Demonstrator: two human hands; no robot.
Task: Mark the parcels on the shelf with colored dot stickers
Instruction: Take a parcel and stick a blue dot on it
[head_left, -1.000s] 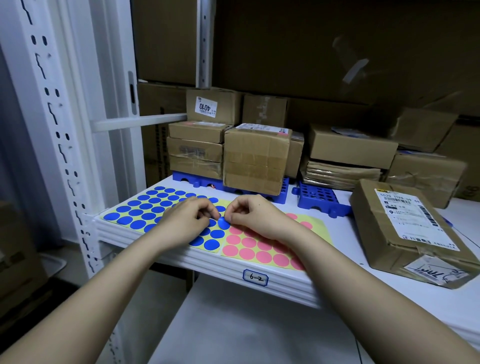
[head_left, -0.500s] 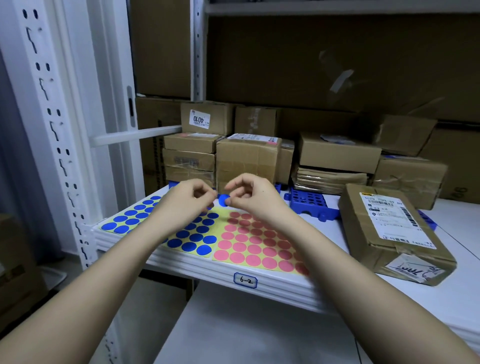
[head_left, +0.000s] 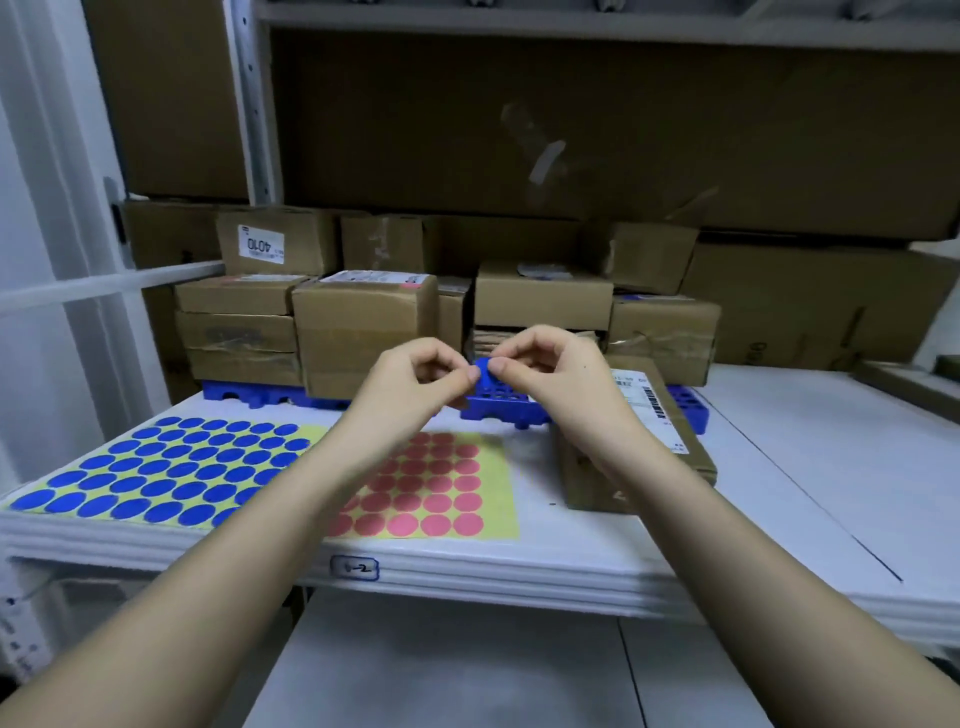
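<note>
A single blue dot sticker is pinched between the fingertips of my left hand and my right hand, held in the air above the shelf. Below them lie a yellow sheet of blue dots on the left and a yellow sheet of pink dots in the middle. A flat brown parcel with a white label lies to the right, partly hidden by my right wrist. Several cardboard parcels are stacked behind, the nearest one straight behind my left hand.
The white shelf board carries a front label tag. Blue plastic pallets sit under the stacked boxes. A white perforated upright stands at the left. Large cartons fill the back wall, and another shelf runs overhead.
Both hands have risen from the blue sheet with one blue dot peeled off, and now hold it higher and farther in front of the stacked parcels. The view has shifted left.
</note>
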